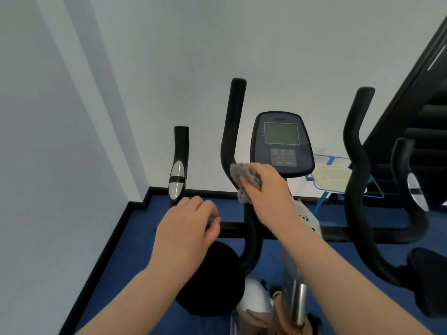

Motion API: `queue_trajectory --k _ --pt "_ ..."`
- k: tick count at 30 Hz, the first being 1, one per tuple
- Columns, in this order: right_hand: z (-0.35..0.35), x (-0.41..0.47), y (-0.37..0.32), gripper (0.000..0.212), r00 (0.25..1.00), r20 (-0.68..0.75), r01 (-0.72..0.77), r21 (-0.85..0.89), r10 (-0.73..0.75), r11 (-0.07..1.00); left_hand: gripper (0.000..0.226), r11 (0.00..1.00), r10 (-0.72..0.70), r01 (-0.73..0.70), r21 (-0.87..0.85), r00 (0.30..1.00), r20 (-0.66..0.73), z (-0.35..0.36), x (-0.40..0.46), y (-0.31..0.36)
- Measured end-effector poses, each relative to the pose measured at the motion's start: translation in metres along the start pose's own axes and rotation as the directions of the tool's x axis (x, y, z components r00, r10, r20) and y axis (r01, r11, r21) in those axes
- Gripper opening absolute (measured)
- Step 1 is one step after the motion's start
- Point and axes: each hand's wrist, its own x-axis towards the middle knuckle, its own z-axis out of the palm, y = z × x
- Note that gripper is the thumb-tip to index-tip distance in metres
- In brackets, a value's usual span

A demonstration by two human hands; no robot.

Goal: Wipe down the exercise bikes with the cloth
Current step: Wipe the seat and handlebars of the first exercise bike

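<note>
We grip the grey cloth (244,181) in our right hand (268,189), bunched against the exercise bike's (281,141) inner left handlebar (232,131), whose long axis rises nearly upright. Our left hand (191,226) hovers loosely curled, holding nothing, beside the outer grip (178,165).

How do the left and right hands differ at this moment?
The right hand grips the grey cloth against the bike's inner handlebar; the left hand holds nothing, fingers loosely curled. The right hand sits higher and farther forward than the left. Both are bare.
</note>
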Motion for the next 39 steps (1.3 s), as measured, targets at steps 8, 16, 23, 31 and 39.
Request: queue_trajectory --k 8,16,23,31,39 --pt "-0.012 -0.014 0.015 0.017 0.999 -0.006 0.044 0.026 -0.043 0.999 0.019 0.982 -0.174 0.171 0.080 0.984 0.040 0.004 -0.015 -0.001" --pt "-0.010 -0.043 0.024 0.054 0.979 0.068 0.201 -0.111 -0.194 0.973 0.046 0.963 -0.250 0.228 0.148 0.955 0.159 0.006 -0.020 -0.001" --pt "-0.020 -0.055 0.026 0.040 0.943 0.112 0.326 -0.140 -0.313 0.935 0.046 0.955 -0.285 0.272 0.122 0.952 0.110 0.008 -0.023 -0.002" --pt "-0.015 -0.047 0.024 0.041 0.989 0.042 0.142 -0.054 -0.140 0.988 0.050 0.938 -0.346 0.348 0.011 0.929 0.131 0.012 -0.021 -0.010" --pt "-0.016 -0.055 0.016 0.042 0.984 0.061 0.173 -0.095 -0.168 0.980 0.048 0.945 -0.328 0.327 0.024 0.939 0.106 0.010 -0.022 -0.008"
